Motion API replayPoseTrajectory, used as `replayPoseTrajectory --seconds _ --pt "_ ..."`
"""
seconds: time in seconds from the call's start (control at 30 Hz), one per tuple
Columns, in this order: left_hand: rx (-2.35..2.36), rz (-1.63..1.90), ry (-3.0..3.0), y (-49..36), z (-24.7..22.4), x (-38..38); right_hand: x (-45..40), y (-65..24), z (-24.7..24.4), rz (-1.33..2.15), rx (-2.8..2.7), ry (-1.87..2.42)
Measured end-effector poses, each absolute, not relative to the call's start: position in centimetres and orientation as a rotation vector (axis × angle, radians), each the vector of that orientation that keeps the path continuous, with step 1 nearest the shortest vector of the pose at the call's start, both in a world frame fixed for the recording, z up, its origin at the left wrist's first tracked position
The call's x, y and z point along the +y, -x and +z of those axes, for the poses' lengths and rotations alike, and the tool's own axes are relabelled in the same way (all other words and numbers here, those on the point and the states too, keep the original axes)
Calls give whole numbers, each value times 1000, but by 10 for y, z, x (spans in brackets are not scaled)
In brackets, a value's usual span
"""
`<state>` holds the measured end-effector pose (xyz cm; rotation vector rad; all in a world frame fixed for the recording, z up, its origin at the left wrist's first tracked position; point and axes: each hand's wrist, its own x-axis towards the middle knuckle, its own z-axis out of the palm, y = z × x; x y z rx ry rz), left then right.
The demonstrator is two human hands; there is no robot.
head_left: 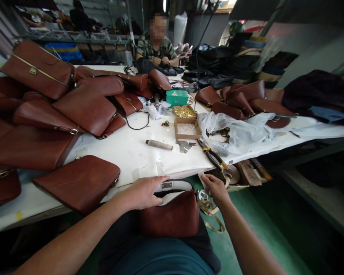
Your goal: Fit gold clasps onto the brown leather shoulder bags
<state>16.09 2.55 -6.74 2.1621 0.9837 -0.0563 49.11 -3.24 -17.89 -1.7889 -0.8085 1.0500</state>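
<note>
On my lap lies a reddish-brown bag (pixel 172 217), its top open to a pale lining with a small metal plate (pixel 166 185) near the rim. My left hand (pixel 146 193) grips the bag's opening at its left side, thumb inside the mouth and fingers along the far rim. To the right of the bag, my right hand (pixel 215 188) pinches a small whitish strip (pixel 203 179) at the table's front edge, apart from the bag. Beyond it, yellow-and-black pliers (pixel 213 156) lie on the table edge.
Brown bags (pixel 86 109) pile up on the left of the white table (pixel 126 147), more at the back right. Midway are a grey rod (pixel 159 144), metal plates (pixel 184 146), cardboard boxes (pixel 187 130) and a plastic bag (pixel 240 128). A person (pixel 156 46) sits across the table.
</note>
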Motion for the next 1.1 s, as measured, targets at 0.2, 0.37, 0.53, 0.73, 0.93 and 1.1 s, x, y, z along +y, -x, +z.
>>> replayPoseTrajectory --seconds 0.2,0.37,0.53,0.73,0.93,1.1 --pt "920 -57 -2135 -157 -73 33 -48 -465 -111 727 -1133 1835" --pt "927 -39 -2071 -158 -69 34 -37 -400 -49 744 -1859 1560" --pt "931 12 -2025 -152 -69 30 -24 -370 -57 682 -2414 1677" --pt "951 52 -2043 -147 -77 26 -32 -366 -73 517 -2396 1787" --pt "1077 11 -2189 -158 -75 24 -34 -359 -75 401 -2390 1871" --pt "1124 -27 -2334 -172 -70 23 -37 -363 -65 409 -2433 1850"
